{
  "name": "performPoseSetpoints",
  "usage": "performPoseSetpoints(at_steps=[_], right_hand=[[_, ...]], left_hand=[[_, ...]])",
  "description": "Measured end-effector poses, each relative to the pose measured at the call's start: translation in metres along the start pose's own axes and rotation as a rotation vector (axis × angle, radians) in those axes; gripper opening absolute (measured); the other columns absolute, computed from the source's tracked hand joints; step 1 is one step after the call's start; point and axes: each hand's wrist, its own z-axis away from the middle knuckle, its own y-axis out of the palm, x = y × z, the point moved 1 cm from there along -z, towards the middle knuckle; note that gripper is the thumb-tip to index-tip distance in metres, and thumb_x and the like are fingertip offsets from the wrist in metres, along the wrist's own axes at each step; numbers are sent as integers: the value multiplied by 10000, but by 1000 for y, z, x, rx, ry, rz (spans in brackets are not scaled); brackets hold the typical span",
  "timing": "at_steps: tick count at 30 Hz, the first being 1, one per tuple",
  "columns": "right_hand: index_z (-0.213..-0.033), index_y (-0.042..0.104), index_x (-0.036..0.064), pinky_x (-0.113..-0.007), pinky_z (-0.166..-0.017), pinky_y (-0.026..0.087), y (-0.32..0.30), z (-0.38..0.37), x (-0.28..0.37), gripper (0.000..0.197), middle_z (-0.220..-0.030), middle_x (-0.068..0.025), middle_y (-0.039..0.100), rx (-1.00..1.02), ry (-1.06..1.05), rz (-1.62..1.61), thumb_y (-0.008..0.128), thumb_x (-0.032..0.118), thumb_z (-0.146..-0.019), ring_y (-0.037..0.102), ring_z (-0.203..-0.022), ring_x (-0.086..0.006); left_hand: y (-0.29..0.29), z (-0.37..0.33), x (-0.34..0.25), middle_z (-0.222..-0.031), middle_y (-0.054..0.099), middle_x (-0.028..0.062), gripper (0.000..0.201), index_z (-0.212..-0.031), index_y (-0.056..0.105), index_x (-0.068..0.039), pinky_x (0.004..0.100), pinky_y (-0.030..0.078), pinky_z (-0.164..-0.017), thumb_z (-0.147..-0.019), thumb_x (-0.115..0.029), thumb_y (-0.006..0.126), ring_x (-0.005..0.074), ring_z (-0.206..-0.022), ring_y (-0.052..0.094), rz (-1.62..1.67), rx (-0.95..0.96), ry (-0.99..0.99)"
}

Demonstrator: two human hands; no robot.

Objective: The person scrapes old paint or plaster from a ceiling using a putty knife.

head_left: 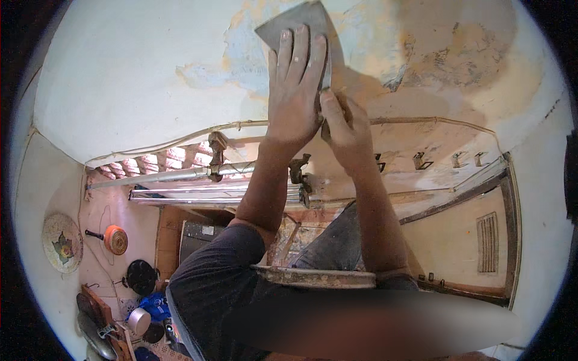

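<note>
A wide grey putty knife (299, 16) lies against the pale ceiling or upper wall surface (138, 66), its broad edge toward the top left. My left hand (295, 90) is laid flat on the blade, fingers stretched out and slightly apart. Just to the right and below, my right hand (346, 123) is closed around the handle end, which the fingers mostly hide. Around the blade, the coating is patchy, with bluish areas and a rough, flaking brown patch (451, 60) at the right.
Beneath my arms run a metal pipe (162, 175) on brackets and a cable (421, 120). A door (463, 240) stands at right. At lower left are an orange pan (115, 239), a black pot (141, 277) and a decorated plate (62, 243). A round rim (319, 278) lies below me.
</note>
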Motion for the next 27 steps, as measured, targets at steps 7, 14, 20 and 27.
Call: performPoseSetpoints(at_steps=[7, 14, 20, 27], right_hand=[[-919, 597, 18, -264, -530, 368, -1, 0, -1, 299, -687, 3, 501, -22, 77, 2, 532, 286, -1032, 446, -609, -75], [-905, 603, -36, -299, -562, 404, -3, 7, -8, 357, -664, -41, 516, 4, 44, 18, 543, 295, -1023, 484, -614, -116], [-893, 603, -2, -286, -517, 385, -9, 18, -26, 412, -624, -3, 496, -61, 240, 13, 516, 377, -1028, 462, -562, -84], [-882, 597, 6, -282, -513, 374, -7, 14, -20, 421, -625, 0, 494, -70, 244, 17, 543, 402, -1016, 464, -562, -83]], left_hand=[[-3, -1, -2, -1615, 237, 179, 639, -1529, 349, -88, 575, 110, -1200, -962, -335, 513, 421, -1493, 162, 29, 36, -11], [-1, 4, -1, -1595, 244, 229, 632, -1514, 360, -61, 591, 118, -1192, -939, -243, 548, 468, -1473, 180, 11, 35, -8], [10, 16, -7, -1610, 224, 216, 643, -1516, 354, -55, 629, 108, -1176, -930, -246, 536, 456, -1487, 156, 9, 186, -26], [8, 11, -7, -1619, 217, 198, 649, -1539, 333, -95, 616, 89, -1185, -949, -287, 520, 436, -1494, 155, 36, 118, 12]])
